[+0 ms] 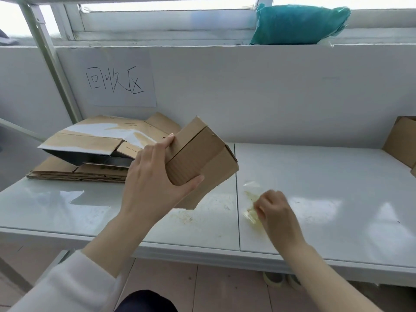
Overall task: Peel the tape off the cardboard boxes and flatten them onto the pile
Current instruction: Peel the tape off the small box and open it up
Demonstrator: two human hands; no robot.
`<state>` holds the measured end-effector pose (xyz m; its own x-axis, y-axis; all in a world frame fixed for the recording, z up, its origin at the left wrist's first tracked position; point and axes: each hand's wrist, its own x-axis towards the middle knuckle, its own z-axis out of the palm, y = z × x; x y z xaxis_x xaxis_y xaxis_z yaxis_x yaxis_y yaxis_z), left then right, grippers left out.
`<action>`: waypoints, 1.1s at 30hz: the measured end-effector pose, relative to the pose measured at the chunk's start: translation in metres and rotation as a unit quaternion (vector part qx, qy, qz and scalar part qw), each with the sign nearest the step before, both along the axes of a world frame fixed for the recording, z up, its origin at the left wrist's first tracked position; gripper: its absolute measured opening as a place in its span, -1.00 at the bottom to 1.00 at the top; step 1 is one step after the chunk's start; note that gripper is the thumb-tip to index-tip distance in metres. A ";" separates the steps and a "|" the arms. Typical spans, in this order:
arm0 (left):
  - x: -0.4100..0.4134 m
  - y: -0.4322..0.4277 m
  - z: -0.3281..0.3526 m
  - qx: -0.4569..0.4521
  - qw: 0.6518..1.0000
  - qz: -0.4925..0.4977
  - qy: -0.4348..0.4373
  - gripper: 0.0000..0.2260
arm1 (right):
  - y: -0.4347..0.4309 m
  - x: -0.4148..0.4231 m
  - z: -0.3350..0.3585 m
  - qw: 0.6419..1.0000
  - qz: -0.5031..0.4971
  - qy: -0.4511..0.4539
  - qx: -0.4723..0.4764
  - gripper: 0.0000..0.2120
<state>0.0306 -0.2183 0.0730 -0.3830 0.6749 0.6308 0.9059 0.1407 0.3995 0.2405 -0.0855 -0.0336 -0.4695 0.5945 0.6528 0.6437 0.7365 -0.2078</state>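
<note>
Over the white table point(337, 199), the peeling step looks finished for this box, and flattening seems next.
The left hand point(153, 185) grips the small box point(202, 154) by one end, thumb below and fingers on top, tilted in the air just right of the pile point(74, 172). The right hand point(276, 212), fingers curled, pinches crumpled tape point(251, 212) low at the tabletop. It probably has to drop the tape so both hands can collapse the box.

Teal bag point(299, 24) on the sill, handwritten paper sign point(121, 79) — white table point(326, 188)
</note>
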 end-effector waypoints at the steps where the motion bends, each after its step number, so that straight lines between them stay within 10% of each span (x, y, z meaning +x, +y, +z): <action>1: 0.000 0.000 -0.001 0.000 1.000 0.001 0.002 -0.16 | -0.002 0.000 -0.008 1.000 0.012 -0.019 -0.012 -0.79; 16: 0.008 0.004 -0.004 -0.010 0.999 0.032 0.014 -0.13 | -0.022 0.011 0.039 0.987 -0.024 0.142 -0.068 -0.82; 25: 0.030 0.001 -0.014 0.002 0.992 -0.020 0.123 -0.19 | -0.086 -0.050 0.107 0.755 0.117 0.449 -0.463 -0.38; 33: 0.024 -0.011 -0.014 0.022 0.989 -0.132 0.067 -0.39 | -0.085 -0.051 0.108 0.738 0.104 0.453 -0.490 -0.57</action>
<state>0.0549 -0.2289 0.0588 -0.1078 0.7106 0.6953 0.9542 -0.1223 0.2730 0.1892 -0.1708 0.0740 -0.2518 0.9659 0.0594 -0.1912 0.0105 -0.9815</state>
